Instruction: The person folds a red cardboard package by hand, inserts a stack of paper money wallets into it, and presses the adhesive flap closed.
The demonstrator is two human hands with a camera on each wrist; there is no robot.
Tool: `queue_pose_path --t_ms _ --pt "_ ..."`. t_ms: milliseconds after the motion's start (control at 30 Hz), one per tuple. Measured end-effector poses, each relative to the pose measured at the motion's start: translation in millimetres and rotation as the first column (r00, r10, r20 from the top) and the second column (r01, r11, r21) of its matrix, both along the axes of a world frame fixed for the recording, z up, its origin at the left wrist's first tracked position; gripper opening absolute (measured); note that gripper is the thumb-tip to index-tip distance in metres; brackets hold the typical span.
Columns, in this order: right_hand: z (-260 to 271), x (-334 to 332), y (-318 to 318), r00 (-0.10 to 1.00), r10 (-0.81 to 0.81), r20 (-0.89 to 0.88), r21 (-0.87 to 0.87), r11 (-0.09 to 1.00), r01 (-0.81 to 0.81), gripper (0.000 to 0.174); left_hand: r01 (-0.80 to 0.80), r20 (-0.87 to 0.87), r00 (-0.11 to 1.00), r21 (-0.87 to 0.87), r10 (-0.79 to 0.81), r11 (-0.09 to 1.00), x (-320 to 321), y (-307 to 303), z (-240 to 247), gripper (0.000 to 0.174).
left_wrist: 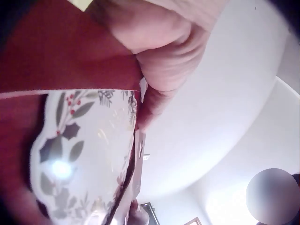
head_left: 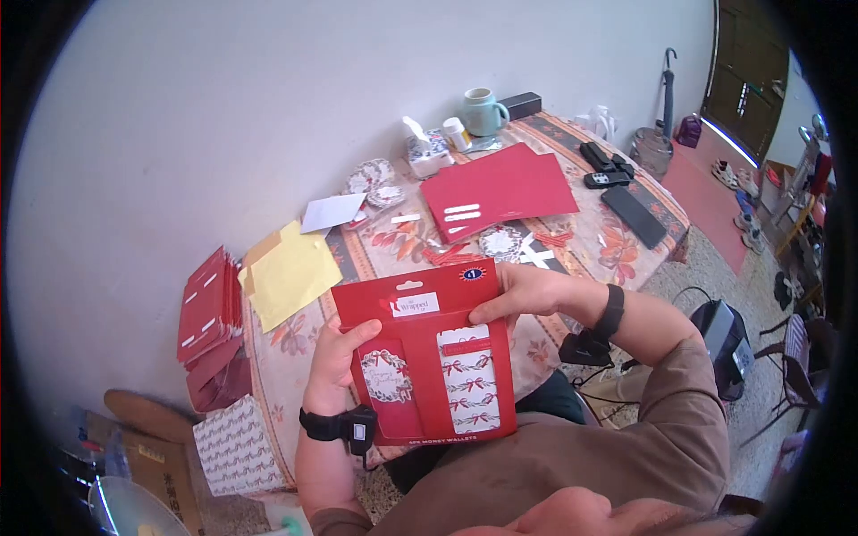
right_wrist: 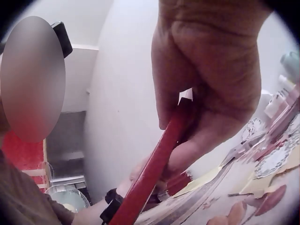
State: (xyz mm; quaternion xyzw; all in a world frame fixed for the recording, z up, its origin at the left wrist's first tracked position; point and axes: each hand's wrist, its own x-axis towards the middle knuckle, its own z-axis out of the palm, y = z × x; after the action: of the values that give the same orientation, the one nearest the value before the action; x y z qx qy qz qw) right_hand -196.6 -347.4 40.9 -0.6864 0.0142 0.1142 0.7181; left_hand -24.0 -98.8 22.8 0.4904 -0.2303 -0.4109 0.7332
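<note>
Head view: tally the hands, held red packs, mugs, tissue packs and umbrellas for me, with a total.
Left hand and right hand: 2
Held red pack: 1
Mug: 1
Tissue pack: 1
Umbrella: 1
Total: 6

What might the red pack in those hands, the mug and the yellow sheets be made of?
Red pack: probably printed card, fairly smooth; it looks flat, with straight edges and a punched hanging slot.
Mug: likely glazed ceramic, judging by its smooth, pale blue-green body, though plastic is possible.
Yellow sheets: seemingly paper or thin card, flat and thin-edged.
</note>
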Motion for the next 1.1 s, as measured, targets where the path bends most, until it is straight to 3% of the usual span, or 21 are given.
queue_pose_path --t_ms 200,267,400,433,567,667,700,767,867,933,1000,1100 --pt "8.8 -17.8 -13.2 0.997 -0.069 0.020 -0.036 0.997 0.070 0.047 0.073 0.072 0.995 0.013 -0.074 0.997 5.3 -20.9 6.4 0.041" --pt "15.7 -21.9 -20.6 0.992 -0.098 0.082 0.040 0.995 0.095 0.049 0.093 0.139 0.986 0.024 -0.096 0.995 3.6 -23.9 16.0 0.043" --pt "10.3 -13.8 -52.6 0.993 0.015 0.120 -0.081 0.997 -0.005 0.034 0.191 0.203 0.957 0.103 -0.208 0.976 4.1 -33.5 30.8 0.045" --pt "33.2 -17.4 -44.6 0.998 0.008 0.057 -0.026 1.000 -0.006 0.029 0.209 0.257 0.934 0.172 -0.249 0.963 1.0 -37.1 38.0 0.044" --pt "43.5 -7.9 -42.1 0.984 0.175 0.042 -0.228 0.960 -0.161 0.028 0.256 0.323 0.871 0.346 -0.371 0.902 -15.4 -59.2 62.0 0.038" --pt "52.3 -6.1 -35.2 0.986 0.165 -0.031 -0.239 0.956 -0.167 0.024 0.351 0.343 0.810 0.368 -0.477 0.861 -27.9 -78.2 79.0 0.035" --pt "56.7 -7.8 -32.6 0.986 0.162 -0.032 -0.238 0.957 -0.165 0.024 0.353 0.358 0.790 0.399 -0.499 0.846 -31.4 -84.2 81.4 0.036" --pt "63.1 -11.3 -27.8 0.995 0.041 -0.088 -0.410 0.909 -0.074 0.027 0.349 0.388 0.761 0.431 -0.520 0.832 -42.2 -95.6 89.9 0.039" --pt "49.1 -21.0 -26.3 1.000 -0.007 0.010 -0.419 0.908 0.010 0.030 0.379 0.432 0.701 0.447 -0.567 0.810 -51.0 -108.6 91.6 0.044" --pt "54.3 -28.7 -25.0 1.000 -0.029 -0.009 -0.446 0.895 0.022 0.031 0.364 0.524 0.597 0.498 -0.608 0.787 -55.8 -114.5 90.8 0.044" --pt "55.0 -35.1 -27.8 0.997 -0.063 -0.051 -0.465 0.885 0.032 0.032 0.353 0.497 0.634 0.496 -0.592 0.793 -63.2 -118.3 91.1 0.037" --pt "54.7 -42.7 -27.1 0.998 -0.064 0.028 -0.494 0.867 0.069 0.032 0.283 0.621 0.581 0.452 -0.526 0.846 -65.9 -122.9 87.8 0.038"
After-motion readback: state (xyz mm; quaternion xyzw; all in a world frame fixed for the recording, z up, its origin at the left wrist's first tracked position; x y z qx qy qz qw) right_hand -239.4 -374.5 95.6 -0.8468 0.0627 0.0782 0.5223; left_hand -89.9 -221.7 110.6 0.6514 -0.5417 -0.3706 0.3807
